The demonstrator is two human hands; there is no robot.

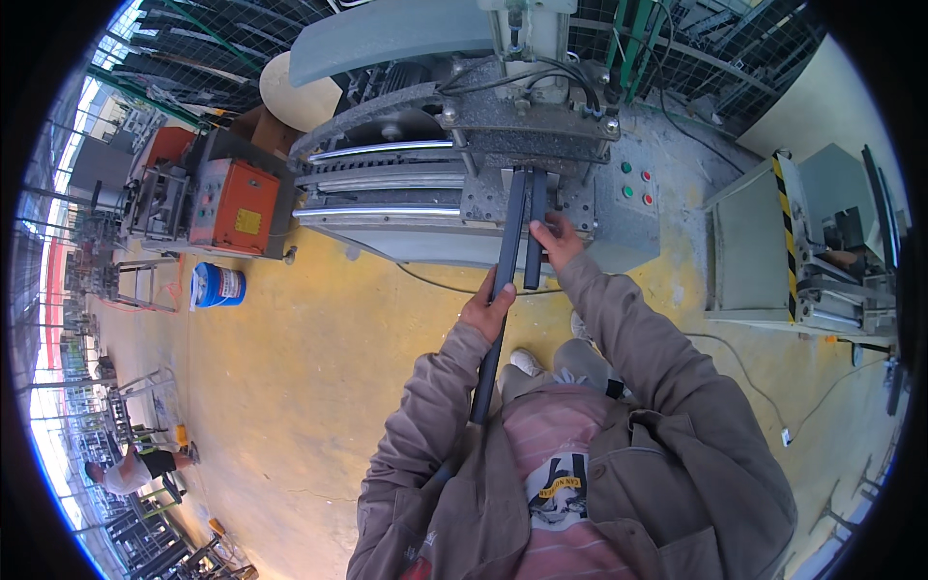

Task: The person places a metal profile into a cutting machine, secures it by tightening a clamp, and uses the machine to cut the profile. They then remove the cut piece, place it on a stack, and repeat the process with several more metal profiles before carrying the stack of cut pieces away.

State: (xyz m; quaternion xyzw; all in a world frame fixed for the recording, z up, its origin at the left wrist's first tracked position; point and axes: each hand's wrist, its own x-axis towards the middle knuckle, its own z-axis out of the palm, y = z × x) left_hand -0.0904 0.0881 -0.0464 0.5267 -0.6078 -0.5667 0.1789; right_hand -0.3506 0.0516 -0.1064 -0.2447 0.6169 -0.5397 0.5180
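My left hand (488, 309) is closed around a long dark grey profile bar (489, 372). The bar slants from near my waist up to the machine's work area. Close by on the right, my right hand (559, 242) grips a shorter dark bar (533, 273) with its thumb and fingers. Both bars lie almost side by side, and their far ends sit under the head of a large grey machine (382, 242). Dark parts of the machine hide those ends. Chrome guide rods (387, 212) run to the left of the bars.
Red and green buttons (636, 184) sit on the machine's right side. An orange machine (242, 208) and a blue bucket (218, 285) stand to the left. Another grey machine (754, 242) with a striped edge is at right. Cables cross the yellow floor (290, 387). A person (130, 471) is far left.
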